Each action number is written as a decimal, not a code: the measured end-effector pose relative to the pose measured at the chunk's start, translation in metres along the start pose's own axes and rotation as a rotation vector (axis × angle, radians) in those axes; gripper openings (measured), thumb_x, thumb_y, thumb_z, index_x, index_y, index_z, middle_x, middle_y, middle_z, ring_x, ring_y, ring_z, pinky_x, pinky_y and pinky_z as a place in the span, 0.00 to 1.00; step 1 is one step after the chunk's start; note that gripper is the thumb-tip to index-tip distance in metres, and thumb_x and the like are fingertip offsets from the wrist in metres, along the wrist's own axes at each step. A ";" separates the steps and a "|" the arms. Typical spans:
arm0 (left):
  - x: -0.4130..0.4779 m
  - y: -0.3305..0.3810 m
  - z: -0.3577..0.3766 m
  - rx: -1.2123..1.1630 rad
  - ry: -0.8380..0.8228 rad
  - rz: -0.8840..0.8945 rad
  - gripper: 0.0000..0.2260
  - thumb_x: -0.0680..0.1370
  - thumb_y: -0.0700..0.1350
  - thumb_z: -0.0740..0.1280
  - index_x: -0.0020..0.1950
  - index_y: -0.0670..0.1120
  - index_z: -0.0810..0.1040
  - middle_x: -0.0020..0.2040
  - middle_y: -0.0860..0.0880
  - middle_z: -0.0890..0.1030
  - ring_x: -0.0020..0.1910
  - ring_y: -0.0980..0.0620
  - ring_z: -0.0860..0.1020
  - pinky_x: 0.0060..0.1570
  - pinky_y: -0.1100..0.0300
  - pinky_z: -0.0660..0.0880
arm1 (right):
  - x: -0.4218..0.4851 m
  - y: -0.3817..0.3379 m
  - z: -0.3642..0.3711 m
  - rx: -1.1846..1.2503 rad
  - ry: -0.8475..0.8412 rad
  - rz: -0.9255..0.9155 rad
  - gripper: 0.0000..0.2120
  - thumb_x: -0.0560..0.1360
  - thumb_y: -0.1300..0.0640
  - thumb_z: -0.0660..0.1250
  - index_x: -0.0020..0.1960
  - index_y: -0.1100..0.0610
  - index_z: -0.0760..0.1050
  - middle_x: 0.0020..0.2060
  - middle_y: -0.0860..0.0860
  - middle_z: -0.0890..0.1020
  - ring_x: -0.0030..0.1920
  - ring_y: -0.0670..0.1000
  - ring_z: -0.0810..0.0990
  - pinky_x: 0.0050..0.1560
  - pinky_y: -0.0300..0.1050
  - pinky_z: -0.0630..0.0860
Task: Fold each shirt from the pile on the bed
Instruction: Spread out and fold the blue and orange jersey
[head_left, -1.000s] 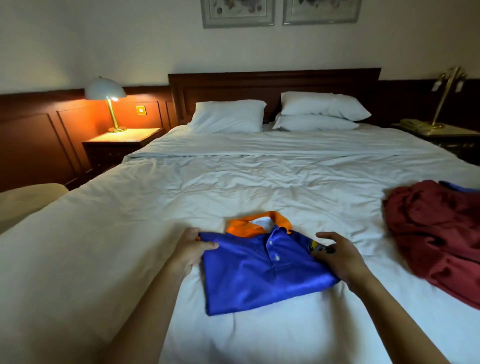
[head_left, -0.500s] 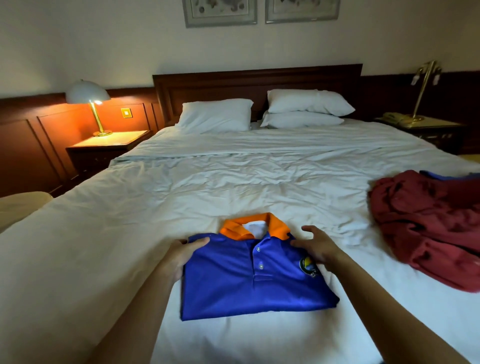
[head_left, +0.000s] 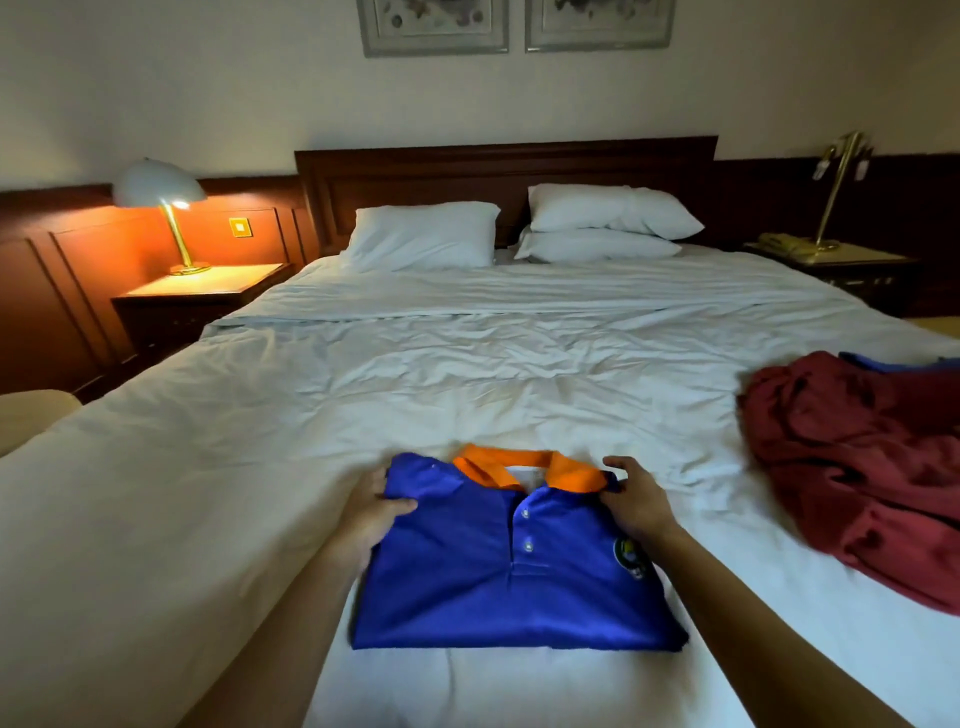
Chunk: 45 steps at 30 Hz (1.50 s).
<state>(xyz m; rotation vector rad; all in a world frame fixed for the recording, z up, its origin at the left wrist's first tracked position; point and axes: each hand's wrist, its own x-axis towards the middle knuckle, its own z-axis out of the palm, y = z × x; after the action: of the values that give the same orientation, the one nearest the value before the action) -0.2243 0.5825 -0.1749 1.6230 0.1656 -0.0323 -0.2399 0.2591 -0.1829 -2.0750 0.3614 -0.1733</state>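
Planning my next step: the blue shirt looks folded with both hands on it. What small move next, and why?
Probably lift the blue shirt and set it aside on the bed: it lies folded, the left hand and right hand grip its shoulders, and the maroon pile lies unfolded.

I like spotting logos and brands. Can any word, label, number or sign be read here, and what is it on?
No text here can be read.
Badge on the blue shirt: too blurred to read.
Tags on the right lamp: too small to read.
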 end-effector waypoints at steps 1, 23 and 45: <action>0.002 -0.001 0.001 0.019 0.012 -0.034 0.09 0.75 0.28 0.68 0.47 0.41 0.80 0.47 0.41 0.85 0.44 0.43 0.84 0.43 0.57 0.80 | 0.003 0.002 0.000 -0.039 -0.036 0.010 0.24 0.74 0.61 0.69 0.68 0.53 0.71 0.56 0.55 0.80 0.55 0.54 0.78 0.53 0.43 0.71; 0.072 0.028 0.048 1.322 -0.652 0.543 0.31 0.75 0.43 0.66 0.76 0.61 0.64 0.70 0.57 0.68 0.67 0.51 0.61 0.70 0.53 0.60 | -0.011 -0.041 0.044 -0.199 -0.397 -0.415 0.17 0.72 0.50 0.64 0.59 0.41 0.80 0.58 0.33 0.79 0.65 0.36 0.71 0.72 0.45 0.58; 0.086 0.078 0.023 1.774 -0.706 0.643 0.26 0.78 0.36 0.60 0.71 0.60 0.69 0.59 0.51 0.62 0.58 0.49 0.62 0.60 0.53 0.64 | 0.024 -0.076 0.071 -0.271 -0.539 -0.343 0.07 0.73 0.46 0.73 0.46 0.49 0.80 0.43 0.41 0.81 0.53 0.45 0.76 0.61 0.40 0.63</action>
<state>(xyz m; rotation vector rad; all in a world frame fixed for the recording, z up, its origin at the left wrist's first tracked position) -0.1275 0.5634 -0.1096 3.1722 -1.2846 -0.3207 -0.1845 0.3451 -0.1539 -2.3356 -0.3179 0.2449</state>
